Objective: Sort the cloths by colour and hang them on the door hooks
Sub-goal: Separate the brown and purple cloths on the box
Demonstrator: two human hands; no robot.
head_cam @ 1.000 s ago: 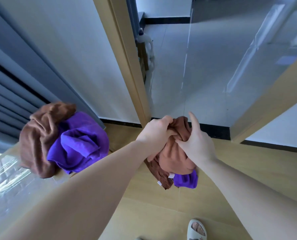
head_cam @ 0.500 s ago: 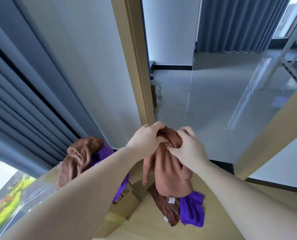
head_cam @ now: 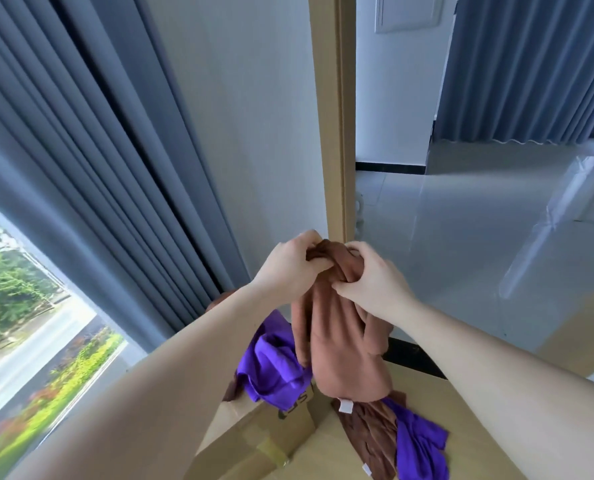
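Currently, both hands hold the bunched top of a light brown cloth [head_cam: 344, 344] in front of the door frame [head_cam: 333, 116]. The left hand [head_cam: 290, 263] has its fingers curled over the cloth's upper edge. The right hand [head_cam: 375, 282], at 3 o'clock of the left, pinches a fold between thumb and fingers. The cloth hangs down, with a white tag [head_cam: 346, 406] at its lower edge. At 8 o'clock of it, a purple cloth [head_cam: 271, 368] lies crumpled on a cardboard box [head_cam: 254, 434]. At 5 o'clock, a dark brown cloth [head_cam: 368, 441] touches a second purple cloth [head_cam: 416, 445]; whether these hang or lie cannot be determined.
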